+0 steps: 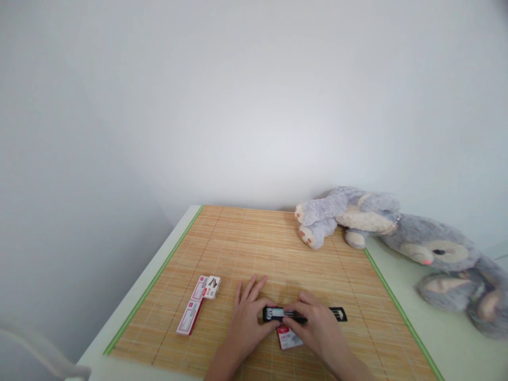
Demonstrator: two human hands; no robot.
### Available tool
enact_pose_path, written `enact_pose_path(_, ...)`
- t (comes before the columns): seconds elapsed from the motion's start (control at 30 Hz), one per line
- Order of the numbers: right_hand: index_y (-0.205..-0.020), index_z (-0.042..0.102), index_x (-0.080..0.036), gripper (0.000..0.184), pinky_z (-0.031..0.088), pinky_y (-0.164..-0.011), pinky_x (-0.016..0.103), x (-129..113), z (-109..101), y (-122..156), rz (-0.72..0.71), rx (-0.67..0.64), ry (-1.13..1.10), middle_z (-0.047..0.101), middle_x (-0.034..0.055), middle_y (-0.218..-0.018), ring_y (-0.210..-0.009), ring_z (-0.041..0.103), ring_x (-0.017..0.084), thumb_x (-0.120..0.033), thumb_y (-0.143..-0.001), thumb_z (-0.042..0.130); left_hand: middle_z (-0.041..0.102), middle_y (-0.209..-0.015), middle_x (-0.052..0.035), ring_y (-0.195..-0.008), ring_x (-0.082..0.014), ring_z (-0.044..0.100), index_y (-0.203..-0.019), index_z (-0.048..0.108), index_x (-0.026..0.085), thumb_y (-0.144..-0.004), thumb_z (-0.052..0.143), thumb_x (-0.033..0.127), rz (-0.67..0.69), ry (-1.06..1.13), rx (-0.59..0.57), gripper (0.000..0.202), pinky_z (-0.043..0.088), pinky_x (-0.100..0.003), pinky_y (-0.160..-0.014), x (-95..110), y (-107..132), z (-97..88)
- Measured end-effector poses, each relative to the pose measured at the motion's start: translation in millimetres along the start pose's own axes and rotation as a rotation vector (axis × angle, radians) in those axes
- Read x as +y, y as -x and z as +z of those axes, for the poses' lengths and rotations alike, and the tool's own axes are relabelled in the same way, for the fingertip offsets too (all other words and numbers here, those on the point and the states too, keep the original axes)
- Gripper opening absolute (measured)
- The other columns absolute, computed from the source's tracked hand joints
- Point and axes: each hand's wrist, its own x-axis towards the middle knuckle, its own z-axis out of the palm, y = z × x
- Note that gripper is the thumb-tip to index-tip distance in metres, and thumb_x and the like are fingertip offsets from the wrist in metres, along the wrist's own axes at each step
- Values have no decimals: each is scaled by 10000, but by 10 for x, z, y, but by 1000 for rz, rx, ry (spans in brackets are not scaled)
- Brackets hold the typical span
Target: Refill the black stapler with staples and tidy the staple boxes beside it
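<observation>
A black stapler [338,314] lies opened out sideways in front of me, its metal channel showing at the left end. My left hand [249,317] grips that left end between thumb and forefinger, the other fingers stretched out over the mat. Across the middle of the stapler, my right hand [315,323] has its thumb and fingers closed. A small greyish piece shows at those fingertips; whether it is a strip of staples or part of the stapler I cannot tell. Just below the stapler is a red and white staple box [289,338], partly covered by my right hand.
Two long pink-and-white boxes [188,318] lie end to end at the left, with a smaller white box [212,287] beside the upper one. A bamboo mat [254,238] with green edges covers much of the white table [400,275]. A grey plush toy [369,211] lies along the right back.
</observation>
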Motion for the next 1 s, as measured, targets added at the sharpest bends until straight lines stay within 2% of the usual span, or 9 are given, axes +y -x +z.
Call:
enact_pose_path(0.23, -997, 805, -327, 100, 472, -869, 375, 0, 50, 55, 10, 23, 59, 675, 37, -986, -994, 647, 265, -375, -927, 751, 381, -1686, 40, -1594, -342, 253, -1103, 768, 417, -806, 842, 496, -12, -5, 7, 316, 71, -693, -1283, 7, 9, -1)
enact_pose_path(0.37, -1059, 806, -359, 133, 468, -871, 379, -91, 83, 67, -16, 7, 35, 672, 34, -989, -999, 638, 266, -387, -942, 747, 392, -1682, 33, -1590, -345, 259, -1090, 772, 395, -797, 847, 471, -13, -7, 5, 312, 65, -677, -1290, -7, 8, 10)
enact_pose_path(0.53, -1063, 801, -333, 151, 478, -882, 384, -117, 94, 85, -26, 23, 20, 667, 39, -1007, -999, 631, 268, -378, -924, 764, 385, -1685, 16, -1595, -342, 245, -1094, 774, 382, -777, 867, 395, -1, -10, 15, 331, 59, -679, -1288, -23, 4, 29)
enact_pose_path(0.63, -1157, 776, -349, 249, 486, -893, 405, 35, -41, 129, -44, 49, 38, 676, 50, -1057, -1026, 624, 282, -375, -909, 763, 374, -1690, 21, -1595, -340, 247, -1100, 775, 390, -772, 873, 408, 8, -5, 16, 344, 67, -677, -1290, -24, 1, 28)
enact_pose_path(0.8, -1325, 698, -362, 510, 450, -1059, 494, 551, -399, 291, -33, 166, 96, 661, 83, -1313, -1273, 550, 342, -393, -828, 809, 388, -1682, 32, -1585, -338, 278, -1097, 777, 407, -737, 902, 372, -6, 7, 19, 383, 117, -680, -1284, -29, -3, 27)
enact_pose_path(0.83, -1319, 699, -347, 511, 447, -1071, 496, 649, -458, 327, -23, 164, 94, 659, 87, -1330, -1289, 547, 343, -378, -820, 803, 393, -1679, 35, -1582, -336, 286, -1096, 777, 410, -731, 906, 361, -9, 9, 23, 391, 124, -677, -1286, -30, -2, 28)
enact_pose_path(0.9, -1239, 727, -307, 387, 475, -1044, 460, 796, -549, 389, -2, 108, 45, 692, 89, -1260, -1219, 603, 315, -354, -856, 742, 408, -1671, 36, -1575, -334, 302, -1089, 780, 410, -725, 908, 351, -12, 12, 27, 390, 131, -673, -1288, -32, 0, 30)
enact_pose_path(1.0, -1096, 739, -274, 210, 517, -965, 397, 862, -627, 443, 19, 15, -73, 721, 69, -1105, -1067, 660, 271, -357, -922, 656, 431, -1658, 27, -1566, -344, 319, -1076, 785, 402, -725, 907, 356, -14, 13, 34, 375, 100, -694, -1287, -33, 4, 37)
